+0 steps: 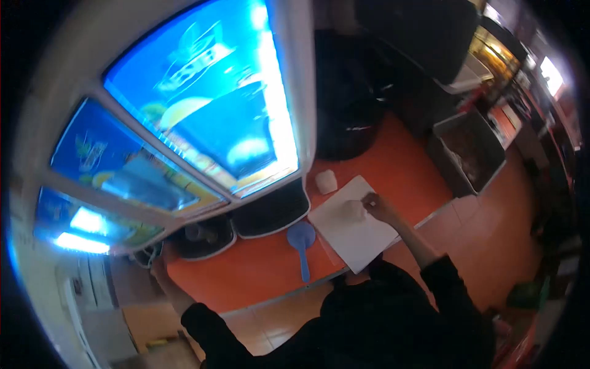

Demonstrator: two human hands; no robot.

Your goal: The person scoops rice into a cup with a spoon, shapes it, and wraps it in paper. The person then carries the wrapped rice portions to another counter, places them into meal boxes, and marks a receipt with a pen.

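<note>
My right hand point(379, 208) is over a stack of white paper sheets point(353, 237) on the orange counter. Its fingers are curled together at the top sheet, beside a raised whitish fold; what they pinch is too blurred to name. Far to the left, my left hand point(158, 265) reaches to the end of the drink dispenser point(307, 80); its fingers are dark and mostly hidden. A blue ladle-like scoop point(301, 237) lies between the paper and the dispenser's drip trays. A small white block-shaped item point(326, 181) sits just beyond the paper.
The orange counter point(246, 283) runs along the dispenser, which has lit blue panels and black drip trays point(273, 215). A dark rounded container point(347, 123) stands behind the paper. At right is a grey bin point(445, 163) with dark contents. Tiled floor point(491, 215) shows beside the counter.
</note>
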